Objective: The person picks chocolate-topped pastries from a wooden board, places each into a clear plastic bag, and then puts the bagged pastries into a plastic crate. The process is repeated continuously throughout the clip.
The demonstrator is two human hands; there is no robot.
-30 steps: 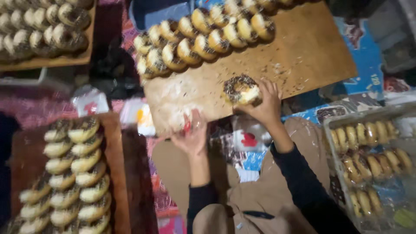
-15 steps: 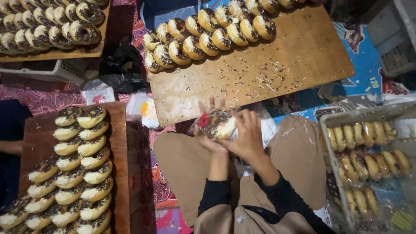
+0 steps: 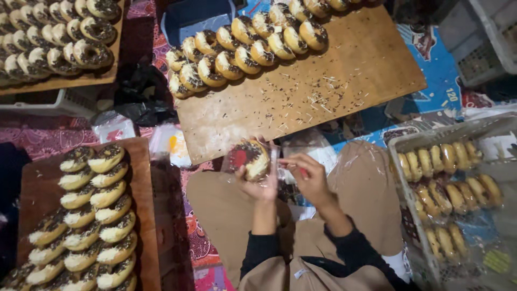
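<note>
Seated with both forearms raised over the lap, a person cups a sprinkled doughnut (image 3: 251, 158) inside a clear plastic wrapper (image 3: 280, 161) in the upturned left hand (image 3: 258, 180), while the right hand (image 3: 308, 178) beside it pinches the wrapper's edge, just below a wooden board (image 3: 301, 102).

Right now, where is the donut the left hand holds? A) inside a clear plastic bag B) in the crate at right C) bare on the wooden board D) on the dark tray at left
A: the left hand cups the sprinkled donut inside a clear plastic bag, with the right hand pinching the bag's open edge.
</note>
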